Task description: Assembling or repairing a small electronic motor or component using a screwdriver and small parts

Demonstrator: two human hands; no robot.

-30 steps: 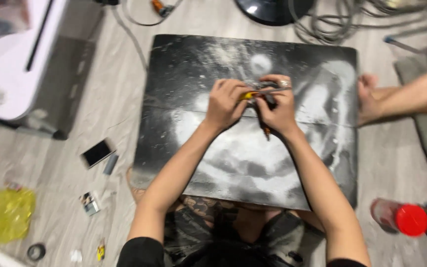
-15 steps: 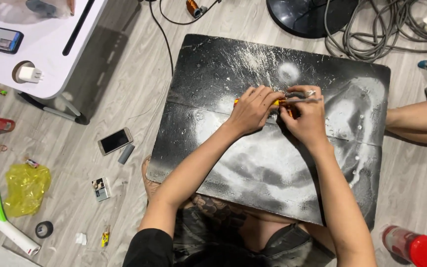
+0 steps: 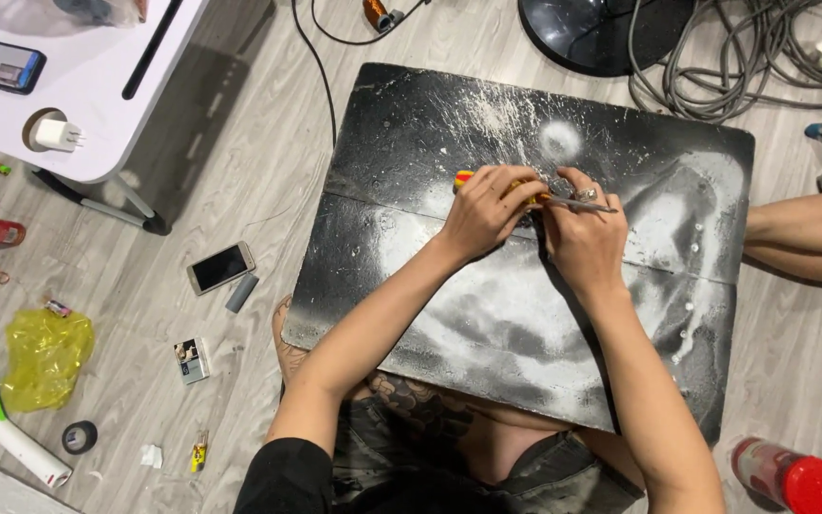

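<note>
The left hand [image 3: 489,211] is curled around a screwdriver [image 3: 515,190], its grip pressed shut on the yellow-and-red handle whose rounded end pokes out past the knuckles. The thin metal shaft runs toward the right, emerging beyond the right hand [image 3: 584,238]. That hand's grip is pinched together over the shaft and over something small beneath it, too hidden by the fingers to make out; a ring sits on one finger. Both hands rest near the upper middle of a flat black board [image 3: 401,133], roughly rectangular, scuffed and dusted with white powdery smears, with a seam running across it just under the hands. The board lies on a pale wood-grain floor [image 3: 258,171], its near edge over the person's lap.

Left of the board lie a slim phone [image 3: 220,267] with a glossy dark screen and, just beside it, a small grey block [image 3: 241,292]. Further left sits crumpled yellow plastic [image 3: 44,357]. A coil of grey cable [image 3: 715,57] lies past the board's far corner. A red-capped bottle [image 3: 792,476] lies at the lower right.
</note>
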